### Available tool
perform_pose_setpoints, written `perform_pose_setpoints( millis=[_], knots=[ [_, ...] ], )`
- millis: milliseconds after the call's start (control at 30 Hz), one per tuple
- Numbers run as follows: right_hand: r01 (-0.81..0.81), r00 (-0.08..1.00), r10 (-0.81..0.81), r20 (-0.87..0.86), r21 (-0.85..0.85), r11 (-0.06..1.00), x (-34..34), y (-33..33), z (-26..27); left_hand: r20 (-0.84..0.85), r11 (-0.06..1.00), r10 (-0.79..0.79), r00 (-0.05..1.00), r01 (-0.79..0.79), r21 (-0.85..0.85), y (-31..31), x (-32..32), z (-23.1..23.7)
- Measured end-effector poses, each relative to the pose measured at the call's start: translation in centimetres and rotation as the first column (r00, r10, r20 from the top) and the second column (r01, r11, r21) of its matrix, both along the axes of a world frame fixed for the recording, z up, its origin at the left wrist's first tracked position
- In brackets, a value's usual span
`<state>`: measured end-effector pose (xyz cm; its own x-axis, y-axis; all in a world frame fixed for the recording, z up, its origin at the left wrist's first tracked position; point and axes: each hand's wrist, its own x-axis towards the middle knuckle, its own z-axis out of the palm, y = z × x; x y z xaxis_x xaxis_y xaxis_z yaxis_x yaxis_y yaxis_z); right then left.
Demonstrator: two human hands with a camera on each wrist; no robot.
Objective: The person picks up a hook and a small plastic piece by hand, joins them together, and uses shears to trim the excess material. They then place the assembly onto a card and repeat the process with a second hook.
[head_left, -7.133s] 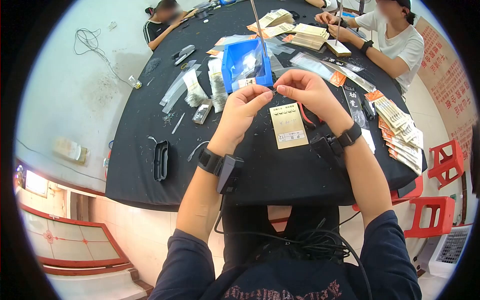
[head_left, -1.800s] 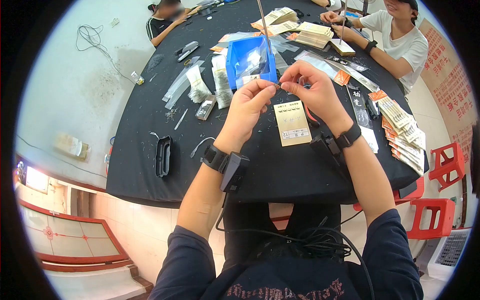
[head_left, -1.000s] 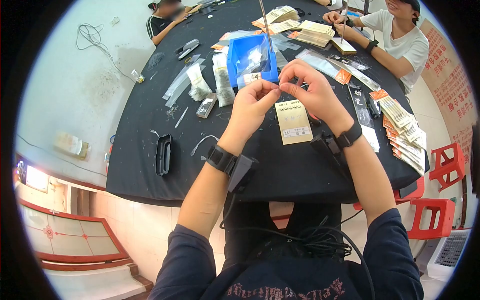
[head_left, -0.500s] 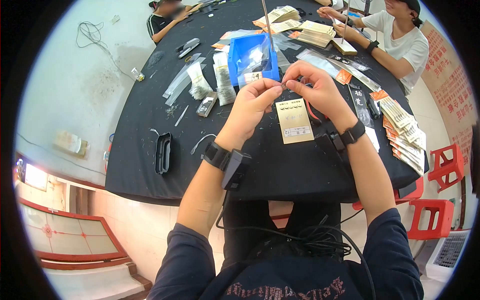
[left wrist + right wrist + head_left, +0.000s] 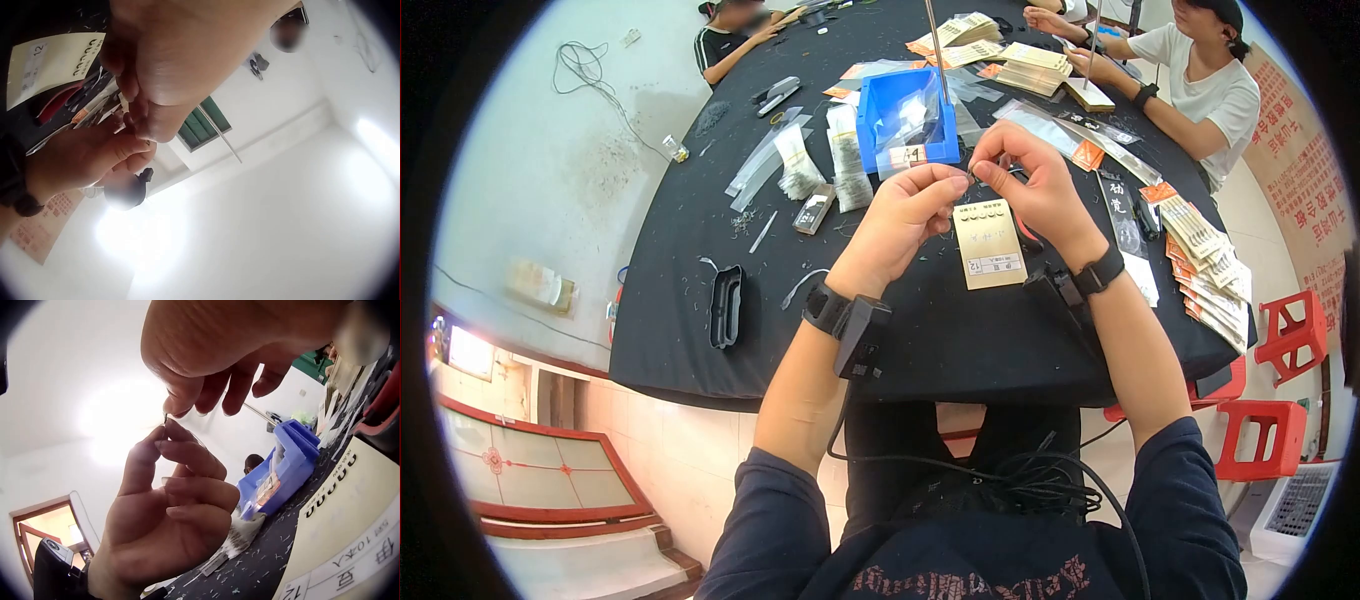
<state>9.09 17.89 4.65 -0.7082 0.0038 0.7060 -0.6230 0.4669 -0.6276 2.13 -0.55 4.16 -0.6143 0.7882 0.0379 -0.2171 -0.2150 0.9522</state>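
In the head view the left hand point(image 5: 905, 220) and right hand point(image 5: 1040, 185) meet fingertip to fingertip above the table. A tiny dark thin piece point(image 5: 165, 417) shows between them in the right wrist view; the left thumb and forefinger pinch its lower end, the right thumb and forefinger its upper end. What the piece is cannot be made out. Just below the hands a cream card point(image 5: 990, 250) with a row of small dark hooks along its top lies flat. Behind the hands stands a blue bin point(image 5: 884, 130) holding clear bags. Red-handled pliers point(image 5: 1030, 238) lie partly hidden behind the right wrist.
Bundles of line point(image 5: 848, 165), a small box point(image 5: 813, 210) and a stapler point(image 5: 777, 95) lie left of the bin. A black tray point(image 5: 725, 308) sits at the left front. Stacks of packed cards point(image 5: 1200, 260) lie right. Two thin metal rods rise beyond. Other people sit across the table.
Both hands have shifted slightly right and stay together at the fingertips. The left wrist has turned a little. Across the table, the person in white has moved their hands apart.
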Motion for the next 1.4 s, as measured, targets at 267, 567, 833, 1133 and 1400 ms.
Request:
perform_pose_setpoints(
  millis=[267,567,833,1133,1400],
  knots=[
    [0.023,1.0,-0.024,0.006,0.049,0.999,0.1,0.6,0.3,-0.007,1.0,-0.001,1.0,0.001,-0.017,0.0,-0.1,-0.1],
    [-0.035,0.998,0.035,0.045,0.018,0.999,0.3,1.2,0.8,-0.034,1.0,-0.001,0.999,0.0,-0.016,0.0,-0.3,-0.2],
    [-0.075,0.987,0.078,0.14,-0.024,0.997,0.2,1.4,0.5,-0.035,1.0,-0.025,0.999,0.025,-0.006,0.0,-0.2,-0.2],
    [-0.105,0.978,0.106,0.18,-0.018,0.994,0.4,1.5,0.8,0.013,0.999,-0.051,0.999,0.051,-0.005,-0.1,-0.1,0.0],
    [-0.127,0.979,0.129,0.16,-0.025,0.992,0.1,1.5,0.4,0.063,0.996,-0.078,0.995,0.08,-0.029,-0.1,-0.2,-0.2]
  ],
)
